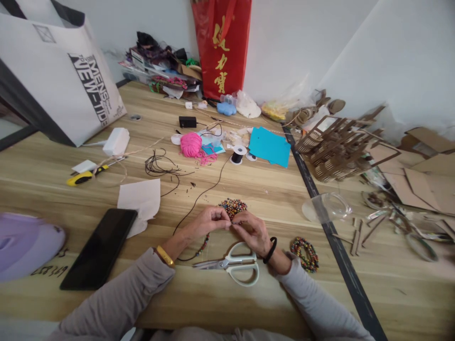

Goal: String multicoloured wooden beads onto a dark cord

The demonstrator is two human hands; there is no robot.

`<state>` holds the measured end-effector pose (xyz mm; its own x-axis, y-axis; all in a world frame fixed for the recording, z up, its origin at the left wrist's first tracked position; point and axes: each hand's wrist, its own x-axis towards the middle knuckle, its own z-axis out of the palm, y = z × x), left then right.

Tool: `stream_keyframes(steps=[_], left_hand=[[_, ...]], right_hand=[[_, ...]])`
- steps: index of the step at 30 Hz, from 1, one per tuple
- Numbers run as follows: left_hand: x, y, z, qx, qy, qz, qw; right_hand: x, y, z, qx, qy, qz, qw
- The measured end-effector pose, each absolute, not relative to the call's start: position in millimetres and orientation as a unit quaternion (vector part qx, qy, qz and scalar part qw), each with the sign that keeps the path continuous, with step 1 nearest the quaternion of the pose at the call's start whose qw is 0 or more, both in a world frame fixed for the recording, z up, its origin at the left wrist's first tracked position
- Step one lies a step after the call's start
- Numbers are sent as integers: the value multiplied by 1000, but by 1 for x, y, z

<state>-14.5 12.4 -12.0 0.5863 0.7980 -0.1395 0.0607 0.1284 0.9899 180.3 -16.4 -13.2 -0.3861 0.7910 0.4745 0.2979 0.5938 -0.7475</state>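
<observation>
My left hand (213, 221) is closed in a pinch on the thin black cord (202, 193), its fingertips meeting those of my right hand. In a pinch too, my right hand (253, 231) holds a tiny dark piece that looks like a bead (232, 223). Below my left hand, a short row of coloured beads (203, 245) is threaded on the cord. A pile of loose multicoloured beads (232, 206) lies just beyond my fingertips. Scissors with pale handles (231, 263) rest under my hands, blades pointing left. To the right sits a coiled bead strand (304, 255).
The cord's spool (238, 154) stands near pink yarn (191, 145) and blue sheets (270, 147). On the left are a black phone (99, 248), white paper (139, 199) and a yellow cutter (81, 178). A clear plastic lid (327, 207) and cardboard crafts (337, 149) lie right.
</observation>
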Motion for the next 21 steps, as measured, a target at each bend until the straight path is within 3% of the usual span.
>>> stream_keyframes(steps=[21], left_hand=[[-13,11,-2,574,364,277,679]], right_hand=[[182,-17,-16,-346,-777,296,435]])
